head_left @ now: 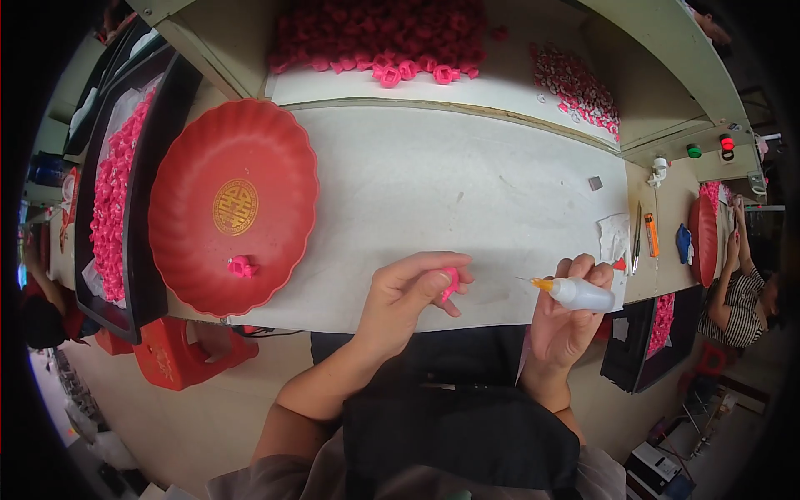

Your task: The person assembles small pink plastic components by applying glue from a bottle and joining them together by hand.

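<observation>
Between the thumb and fingers of my left hand (400,292) is a small pink plastic piece (451,283), partly hidden by the fingers. My right hand (567,321) grips a translucent squeeze bottle (583,295) with an orange tip and a thin needle. The needle points left toward the pink piece, with a gap between them. Both hands are over the near edge of the white-covered table (408,192). To the left stands a red scalloped tray (179,200) with a gold emblem, and one pink piece (242,267) lies in it.
A heap of pink pieces (383,42) fills the shelf at the back, with small pink-and-silver parts (575,87) to its right. A black bin (150,275) of pink pieces stands far left. An orange-handled tool (652,235) lies at right. Another person (737,308) sits far right.
</observation>
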A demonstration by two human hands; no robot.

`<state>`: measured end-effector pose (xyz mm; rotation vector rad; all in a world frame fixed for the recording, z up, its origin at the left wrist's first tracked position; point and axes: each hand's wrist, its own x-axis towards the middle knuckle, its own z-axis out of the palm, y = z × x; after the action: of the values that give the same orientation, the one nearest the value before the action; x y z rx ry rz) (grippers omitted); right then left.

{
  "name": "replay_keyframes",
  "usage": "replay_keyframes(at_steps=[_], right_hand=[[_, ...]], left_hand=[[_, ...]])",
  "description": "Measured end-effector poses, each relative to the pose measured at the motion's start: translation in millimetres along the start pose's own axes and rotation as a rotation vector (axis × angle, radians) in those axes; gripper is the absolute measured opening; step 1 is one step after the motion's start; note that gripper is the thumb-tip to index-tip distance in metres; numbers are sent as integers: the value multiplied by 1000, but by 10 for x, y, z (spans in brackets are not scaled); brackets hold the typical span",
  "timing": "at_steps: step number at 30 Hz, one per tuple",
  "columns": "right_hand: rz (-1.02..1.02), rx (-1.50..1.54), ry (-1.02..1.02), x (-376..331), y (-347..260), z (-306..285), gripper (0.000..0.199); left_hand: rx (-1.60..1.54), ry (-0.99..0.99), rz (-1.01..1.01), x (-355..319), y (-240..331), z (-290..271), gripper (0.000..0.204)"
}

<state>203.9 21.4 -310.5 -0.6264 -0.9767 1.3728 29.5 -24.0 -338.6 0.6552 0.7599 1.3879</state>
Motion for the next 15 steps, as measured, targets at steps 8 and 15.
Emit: replay_keyframes(at_steps=[8,15], right_hand=[[-307,-165,37,-35,-47,25,43],[-537,-368,-206,-33,-69,4,44]], left_hand=[[291,-60,81,-34,78,123,25],[223,26,9,-51,101,174,26]])
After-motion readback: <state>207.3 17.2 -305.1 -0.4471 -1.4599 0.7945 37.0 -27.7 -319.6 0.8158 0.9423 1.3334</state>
